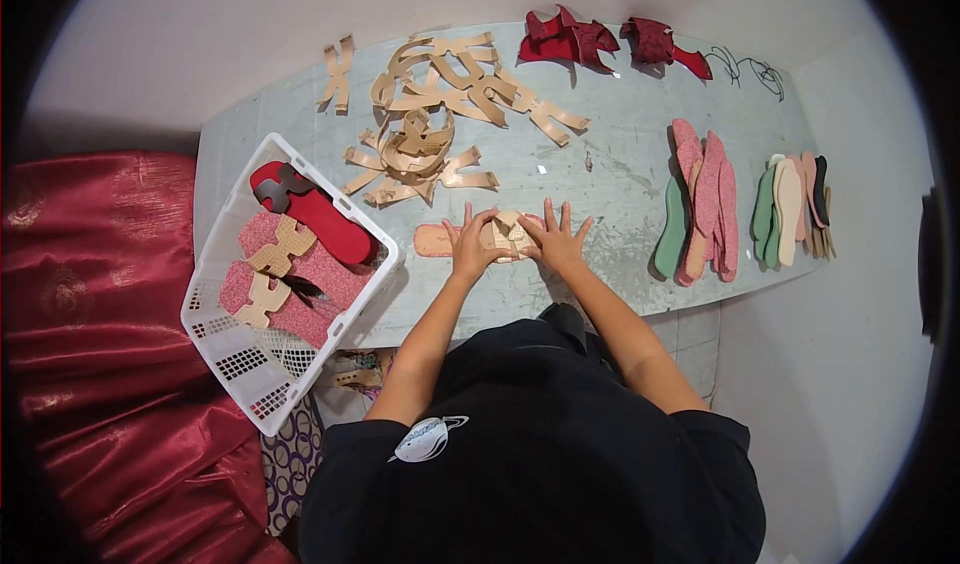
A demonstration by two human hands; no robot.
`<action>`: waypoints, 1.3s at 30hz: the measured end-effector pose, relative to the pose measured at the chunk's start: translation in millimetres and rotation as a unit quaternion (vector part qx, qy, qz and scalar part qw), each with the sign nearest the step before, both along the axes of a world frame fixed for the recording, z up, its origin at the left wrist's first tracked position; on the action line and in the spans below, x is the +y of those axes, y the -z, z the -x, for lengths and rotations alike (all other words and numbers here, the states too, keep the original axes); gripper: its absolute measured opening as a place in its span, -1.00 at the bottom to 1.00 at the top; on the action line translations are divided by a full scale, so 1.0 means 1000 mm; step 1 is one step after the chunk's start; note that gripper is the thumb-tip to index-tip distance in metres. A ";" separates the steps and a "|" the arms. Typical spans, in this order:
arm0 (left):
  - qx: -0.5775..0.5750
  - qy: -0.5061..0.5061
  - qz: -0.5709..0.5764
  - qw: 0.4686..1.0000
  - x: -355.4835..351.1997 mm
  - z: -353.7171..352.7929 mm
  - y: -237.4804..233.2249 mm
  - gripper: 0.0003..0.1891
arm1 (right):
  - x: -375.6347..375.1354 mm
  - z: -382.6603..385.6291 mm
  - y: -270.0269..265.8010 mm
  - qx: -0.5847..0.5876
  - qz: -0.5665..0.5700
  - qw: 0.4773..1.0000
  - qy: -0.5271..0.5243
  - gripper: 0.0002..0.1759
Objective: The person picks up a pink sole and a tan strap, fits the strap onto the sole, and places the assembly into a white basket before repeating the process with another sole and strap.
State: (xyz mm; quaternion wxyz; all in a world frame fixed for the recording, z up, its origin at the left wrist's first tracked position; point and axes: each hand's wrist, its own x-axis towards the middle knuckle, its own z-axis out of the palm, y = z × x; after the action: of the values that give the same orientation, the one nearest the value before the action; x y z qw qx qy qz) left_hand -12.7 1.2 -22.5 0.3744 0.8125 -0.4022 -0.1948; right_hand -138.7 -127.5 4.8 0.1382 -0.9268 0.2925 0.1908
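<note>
At the near edge of the table a pink-edged sandal sole (432, 241) lies flat, with a beige woven strap (510, 236) across its right part. My left hand (474, 244) is on the strap's left side, thumb and forefinger gripping it, other fingers spread. From the right, my right hand (558, 242) holds the strap's other side between thumb and forefinger, its remaining fingers stretched out. A piece of the strap stands up between the two hands. My fingers hide part of the sole's right end.
A white plastic basket (228, 364) with sandals stands at left. Beige straps (420, 139) lie piled behind my hands, dark red pieces (568, 41) and black cord (765, 79) at the back. Pink and green soles (712, 204) and more soles (788, 209) lie at right.
</note>
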 end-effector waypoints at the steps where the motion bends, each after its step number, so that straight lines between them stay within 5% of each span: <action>1: 0.000 0.000 -0.001 1.000 0.000 0.000 -0.001 -0.16 | 0.000 0.000 0.001 0.000 -0.001 1.000 0.000 -0.22; 10: -0.026 0.075 0.006 0.997 -0.007 -0.009 -0.009 -0.09 | 0.001 0.001 -0.002 -0.015 -0.010 1.000 0.007 -0.23; 39: -0.175 0.176 0.012 0.969 0.002 -0.007 -0.001 -0.30 | 0.002 0.002 0.006 -0.034 0.018 0.999 0.011 -0.19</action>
State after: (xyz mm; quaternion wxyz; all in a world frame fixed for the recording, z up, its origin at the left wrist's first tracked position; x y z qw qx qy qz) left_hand -5.3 3.0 -21.6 0.2676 0.7458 -0.6005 -0.1077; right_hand -140.2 -125.2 -1.4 0.1333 -0.9318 0.3013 0.1524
